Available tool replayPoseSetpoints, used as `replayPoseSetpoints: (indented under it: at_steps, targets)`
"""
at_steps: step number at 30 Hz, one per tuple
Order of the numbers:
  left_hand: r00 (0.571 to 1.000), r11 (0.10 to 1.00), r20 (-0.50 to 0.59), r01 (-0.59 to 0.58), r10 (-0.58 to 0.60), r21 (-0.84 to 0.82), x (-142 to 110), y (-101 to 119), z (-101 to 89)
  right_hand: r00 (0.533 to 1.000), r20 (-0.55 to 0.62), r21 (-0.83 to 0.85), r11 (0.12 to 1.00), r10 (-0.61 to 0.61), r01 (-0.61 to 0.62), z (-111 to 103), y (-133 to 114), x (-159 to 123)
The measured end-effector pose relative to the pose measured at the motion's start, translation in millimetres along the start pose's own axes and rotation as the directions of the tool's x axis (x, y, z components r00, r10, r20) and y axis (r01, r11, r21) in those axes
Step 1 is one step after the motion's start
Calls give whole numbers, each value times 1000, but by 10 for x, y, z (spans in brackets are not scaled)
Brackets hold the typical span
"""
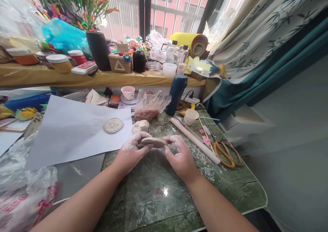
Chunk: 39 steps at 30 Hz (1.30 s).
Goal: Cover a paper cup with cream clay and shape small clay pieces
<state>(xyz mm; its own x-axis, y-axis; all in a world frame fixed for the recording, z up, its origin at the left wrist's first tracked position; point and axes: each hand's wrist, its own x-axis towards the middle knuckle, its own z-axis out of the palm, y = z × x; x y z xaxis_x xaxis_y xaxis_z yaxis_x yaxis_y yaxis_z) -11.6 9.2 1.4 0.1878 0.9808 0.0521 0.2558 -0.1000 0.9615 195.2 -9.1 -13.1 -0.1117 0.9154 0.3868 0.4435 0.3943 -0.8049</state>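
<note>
Between both hands I hold a flat greyish clay disc (154, 142), tilted so mostly its edge shows, above the green table. My left hand (134, 146) pinches its left end between thumb and fingers. At the opposite end, my right hand (180, 153) grips it the same way. White powder or clay residue coats my fingers. Just behind the disc sits a lump of white clay (140, 126). To the left, a round clay disc with a star marked on it (113, 125) lies on a white paper sheet (77, 133).
A pale rolling pin (194, 140) lies right of my hands, beside orange-handled scissors (224, 154) and a paper cup (191, 116). Behind stand a dark blue bottle (176, 95) and a plastic bag of brown material (148, 109). Crumpled plastic (28, 187) lies at lower left.
</note>
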Motion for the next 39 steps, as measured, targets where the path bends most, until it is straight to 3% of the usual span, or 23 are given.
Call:
replayPoseSetpoints:
  at_steps: [3, 7, 12, 19, 24, 27, 31, 39]
  targets:
    - [999, 995, -21, 39, -37, 90, 7, 38, -6, 998, 22, 46, 997, 55, -56, 19, 16, 4]
    - [996, 995, -25, 85, -84, 54, 35, -27, -15, 986, 102, 18, 991, 130, -133, 16, 27, 39]
    - [998, 988, -16, 63, -61, 138, 51, -129, -30, 990, 123, -7, 997, 76, -75, -20, -8, 58]
    - [998, 989, 4, 62, -63, 135, 37, -77, -36, 984, 139, -62, 993, 108, -100, -3, -18, 19]
    - [995, 995, 71, 65, -70, 77, 25, -81, -24, 985, 148, 0, 996, 91, -92, 8, -16, 4]
    - [998, 997, 63, 16, -21, 78, 12, -69, -16, 990, 138, 62, 998, 4, -12, 0, -24, 4]
    - [994, 1000, 113, 1, 2, -26, -4, -24, -8, 990, 139, 111, 994, -15, 0, -13, -41, 13]
    - [995, 997, 89, -54, 50, 47, 7, -2, -17, 988, 145, 132, 990, -61, 42, -17, -91, 13]
